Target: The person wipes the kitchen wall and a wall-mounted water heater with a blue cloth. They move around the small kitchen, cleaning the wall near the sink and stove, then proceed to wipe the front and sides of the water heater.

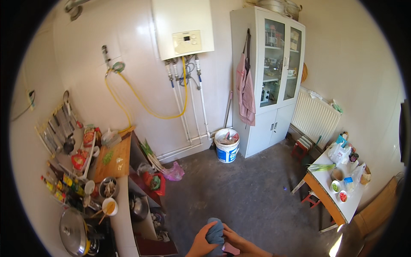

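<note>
Two hands on one blue-grey cloth

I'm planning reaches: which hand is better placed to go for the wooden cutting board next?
Probably the left hand: it is nearer the counter and wooden cutting board than the right hand. Both touch the blue-grey cloth, so the left would need to release it first.

The cabinet looks like smooth painted metal, with glossy glass panes. Against its side, the apron is matt cloth. Left of the cabinet, the bucket is smooth plastic; farther left, the cutting board is wood. Well before the cabinet, the rag is matt, crumpled cloth.
</note>
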Demonstrator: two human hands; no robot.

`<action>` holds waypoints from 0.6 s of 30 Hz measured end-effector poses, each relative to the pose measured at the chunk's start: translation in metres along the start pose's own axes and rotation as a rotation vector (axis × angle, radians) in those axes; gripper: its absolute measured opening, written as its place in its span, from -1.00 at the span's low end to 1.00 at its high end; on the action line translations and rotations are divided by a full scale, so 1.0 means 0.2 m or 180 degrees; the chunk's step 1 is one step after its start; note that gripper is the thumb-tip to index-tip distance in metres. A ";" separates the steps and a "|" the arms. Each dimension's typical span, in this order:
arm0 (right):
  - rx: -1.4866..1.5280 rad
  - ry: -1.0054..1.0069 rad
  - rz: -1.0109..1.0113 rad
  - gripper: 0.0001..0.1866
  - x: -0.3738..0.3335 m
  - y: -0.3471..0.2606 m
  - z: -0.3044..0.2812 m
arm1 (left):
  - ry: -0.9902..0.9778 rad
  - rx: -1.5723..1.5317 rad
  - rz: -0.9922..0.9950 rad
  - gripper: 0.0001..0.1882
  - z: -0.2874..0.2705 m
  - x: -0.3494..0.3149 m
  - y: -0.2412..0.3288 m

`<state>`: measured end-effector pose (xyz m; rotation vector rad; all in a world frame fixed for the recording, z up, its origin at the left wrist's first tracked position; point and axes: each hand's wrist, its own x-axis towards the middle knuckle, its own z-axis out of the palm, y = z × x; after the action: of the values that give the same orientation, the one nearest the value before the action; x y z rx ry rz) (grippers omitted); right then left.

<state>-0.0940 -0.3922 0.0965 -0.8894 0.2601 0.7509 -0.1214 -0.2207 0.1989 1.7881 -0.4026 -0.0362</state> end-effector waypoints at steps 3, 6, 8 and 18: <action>-0.1825 0.0316 -0.2382 -0.07 0.12 -0.26 -0.12 | -0.0804 0.0648 0.0262 -0.30 -0.04 0.38 0.13; -0.3188 0.0060 -0.2885 -0.15 0.19 -0.65 -0.15 | -0.0976 0.0853 0.0042 -0.25 -0.04 0.57 0.07; -0.3804 -0.0203 -0.2716 -0.32 0.25 -0.80 -0.23 | -0.1057 0.0885 0.0006 -0.24 -0.04 0.71 0.02; -0.3496 0.0648 -0.1986 -0.72 0.55 -1.28 -0.10 | -0.1003 0.0613 0.0162 -0.26 -0.23 1.28 -0.34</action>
<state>0.1628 -0.4571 0.1834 -1.9707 -0.2999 0.1563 0.1476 -0.2386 0.1952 1.9664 -0.6968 -0.2531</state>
